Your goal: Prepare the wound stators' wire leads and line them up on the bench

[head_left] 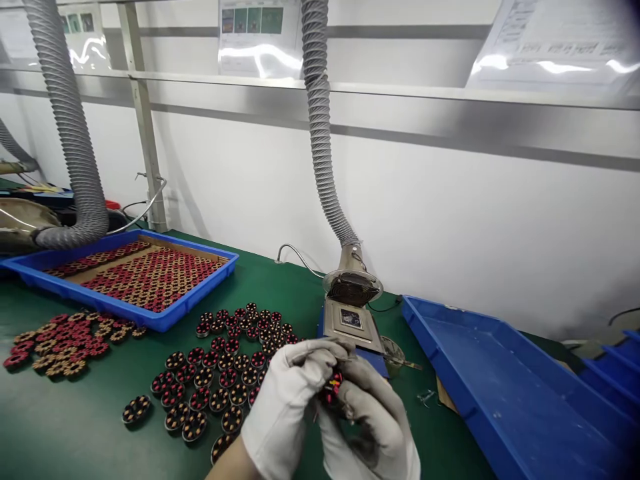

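Note:
Both hands wear white gloves, the fingertips greyed with dirt, and they meet in front of me at the lower middle. Between them is a small round motor stator (333, 387) with red and yellow showing; much of it is covered by fingers. My left hand (285, 400) pinches it from the left with closed fingers. From the right, my right hand (377, 413) curls around it, also closed. Just beyond the hands stands a metal solder pot (357, 327) with a square opening. Many similar black-rimmed stators (220, 400) lie loose on the bench to the left.
A blue tray (163, 323) of red and copper stators stands at the back left, with another stator pile (65, 347) before it. A grey extraction hose (320, 120) hangs over the pot. To the right lies a large blue tray (525, 393) on the green bench (60, 427).

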A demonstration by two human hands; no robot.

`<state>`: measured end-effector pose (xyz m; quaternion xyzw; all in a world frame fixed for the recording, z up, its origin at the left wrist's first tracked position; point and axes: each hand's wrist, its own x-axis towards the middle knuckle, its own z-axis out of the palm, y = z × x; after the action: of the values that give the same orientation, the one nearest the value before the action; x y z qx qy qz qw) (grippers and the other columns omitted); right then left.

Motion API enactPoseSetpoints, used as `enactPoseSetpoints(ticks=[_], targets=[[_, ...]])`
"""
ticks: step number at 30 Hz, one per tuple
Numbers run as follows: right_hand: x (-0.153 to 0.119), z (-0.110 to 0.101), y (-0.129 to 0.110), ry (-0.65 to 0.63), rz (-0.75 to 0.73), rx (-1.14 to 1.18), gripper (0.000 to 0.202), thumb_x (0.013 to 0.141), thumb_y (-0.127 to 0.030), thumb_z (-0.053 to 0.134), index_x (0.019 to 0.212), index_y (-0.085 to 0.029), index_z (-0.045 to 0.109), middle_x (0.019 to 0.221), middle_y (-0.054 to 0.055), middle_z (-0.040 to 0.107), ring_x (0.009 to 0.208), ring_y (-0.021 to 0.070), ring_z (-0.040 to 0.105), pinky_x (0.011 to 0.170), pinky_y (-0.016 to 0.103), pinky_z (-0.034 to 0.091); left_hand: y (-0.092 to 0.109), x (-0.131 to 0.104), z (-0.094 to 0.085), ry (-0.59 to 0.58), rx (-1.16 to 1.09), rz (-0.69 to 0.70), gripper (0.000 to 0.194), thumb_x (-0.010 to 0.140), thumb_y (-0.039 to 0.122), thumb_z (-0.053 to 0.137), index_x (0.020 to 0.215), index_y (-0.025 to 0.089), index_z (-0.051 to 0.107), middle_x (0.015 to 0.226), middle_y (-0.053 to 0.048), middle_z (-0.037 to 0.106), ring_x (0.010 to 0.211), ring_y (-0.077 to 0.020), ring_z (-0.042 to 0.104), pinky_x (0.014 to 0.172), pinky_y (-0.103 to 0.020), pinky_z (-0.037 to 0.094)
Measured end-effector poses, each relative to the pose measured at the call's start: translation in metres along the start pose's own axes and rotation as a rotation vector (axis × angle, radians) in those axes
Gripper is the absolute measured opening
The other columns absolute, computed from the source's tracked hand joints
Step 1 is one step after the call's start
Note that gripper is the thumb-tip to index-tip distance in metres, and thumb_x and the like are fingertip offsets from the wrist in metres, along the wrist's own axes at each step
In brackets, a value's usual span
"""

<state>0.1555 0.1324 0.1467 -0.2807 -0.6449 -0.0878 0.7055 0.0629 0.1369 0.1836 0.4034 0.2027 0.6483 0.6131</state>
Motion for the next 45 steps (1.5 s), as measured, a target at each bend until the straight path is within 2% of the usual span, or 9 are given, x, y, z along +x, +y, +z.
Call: enactPoseSetpoints(ticks=[5,10,14,17,23,28,33,39,45], targets=[[0.004,-0.002,0.005,0.096,0.119,0.037,0.042,0.062,-0.001,0.068,0.096,-0.021,0.054,0.102,0.005,0.058,0.091,0.0177,0.060,0.073,0.029,0.053,0.004,0.006,-0.006,0.170,-0.119,0.178,0.013,0.064,0.019,0.067,0.077,0.017,0.069,0.086,-0.004,0.068,0.089,-0.0203,0.061,0.083,-0.024,0.048],[0.003,-0.004,0.007,0.077,0.086,0.022,0.043,0.061,0.001,0.066,0.097,-0.021,0.055,0.103,0.004,0.057,0.092,0.0176,0.059,0.082,0.033,0.051,0.015,0.007,-0.005,0.066,0.184,-0.121,0.028,0.056,0.004,0.066,0.081,0.016,0.069,0.077,-0.004,0.069,0.069,-0.0138,0.062,0.060,-0.014,0.049],[0.003,0.000,0.006,0.063,0.053,-0.015,0.045,0.059,0.003,0.067,0.096,-0.019,0.055,0.102,0.004,0.058,0.089,0.0172,0.060,0.082,0.034,0.051,0.010,0.001,-0.004,0.217,0.092,0.101,0.019,0.057,0.004,0.061,0.068,0.017,0.069,0.067,-0.001,0.068,0.063,-0.0119,0.061,0.061,-0.015,0.049],[0.005,-0.001,0.006,0.059,0.032,-0.003,0.047,0.059,0.004,0.068,0.097,-0.019,0.055,0.101,0.003,0.058,0.090,0.0158,0.060,0.082,0.030,0.051,0.014,0.002,-0.006,0.205,-0.008,0.228,0.021,0.058,0.005,0.063,0.071,0.019,0.069,0.073,-0.001,0.068,0.071,-0.0133,0.062,0.059,-0.013,0.048],[0.001,-0.001,0.003,0.065,0.088,0.051,0.046,0.059,0.005,0.067,0.096,-0.020,0.056,0.103,0.004,0.058,0.091,0.0174,0.059,0.082,0.033,0.050,0.019,0.006,-0.003,0.110,0.066,-0.067,0.026,0.063,0.006,0.066,0.086,0.016,0.067,0.081,-0.005,0.068,0.071,-0.0111,0.060,0.065,-0.014,0.048],[-0.002,0.000,0.004,0.005,0.104,0.057,0.044,0.060,0.003,0.067,0.096,-0.020,0.057,0.103,0.005,0.059,0.089,0.0203,0.061,0.077,0.037,0.052,0.018,0.005,-0.008,0.124,0.159,-0.055,0.016,0.064,0.008,0.065,0.079,0.013,0.066,0.070,-0.003,0.067,0.066,-0.0111,0.059,0.062,-0.015,0.047],[-0.002,0.000,0.007,0.025,0.108,0.065,0.041,0.061,0.000,0.068,0.095,-0.020,0.057,0.100,0.006,0.060,0.088,0.0201,0.062,0.074,0.035,0.053,0.020,0.006,-0.012,0.177,0.126,0.108,0.020,0.077,0.018,0.060,0.096,0.018,0.064,0.093,-0.006,0.067,0.088,-0.0137,0.060,0.077,-0.016,0.047],[-0.004,0.002,0.004,0.003,0.128,0.041,0.039,0.061,-0.003,0.068,0.093,-0.021,0.056,0.100,0.006,0.060,0.090,0.0202,0.061,0.076,0.037,0.053,0.015,0.006,-0.005,0.129,0.142,-0.089,0.018,0.063,0.010,0.068,0.081,0.012,0.066,0.078,-0.006,0.068,0.069,-0.0124,0.060,0.064,-0.016,0.048],[0.000,0.002,0.001,0.028,0.238,0.117,0.045,0.058,-0.002,0.071,0.095,-0.022,0.054,0.098,0.006,0.059,0.090,0.0197,0.062,0.072,0.033,0.055,0.021,0.008,-0.024,0.333,-0.023,0.148,0.016,0.067,0.015,0.067,0.083,0.019,0.065,0.078,-0.001,0.068,0.078,-0.0134,0.063,0.075,-0.019,0.049]])
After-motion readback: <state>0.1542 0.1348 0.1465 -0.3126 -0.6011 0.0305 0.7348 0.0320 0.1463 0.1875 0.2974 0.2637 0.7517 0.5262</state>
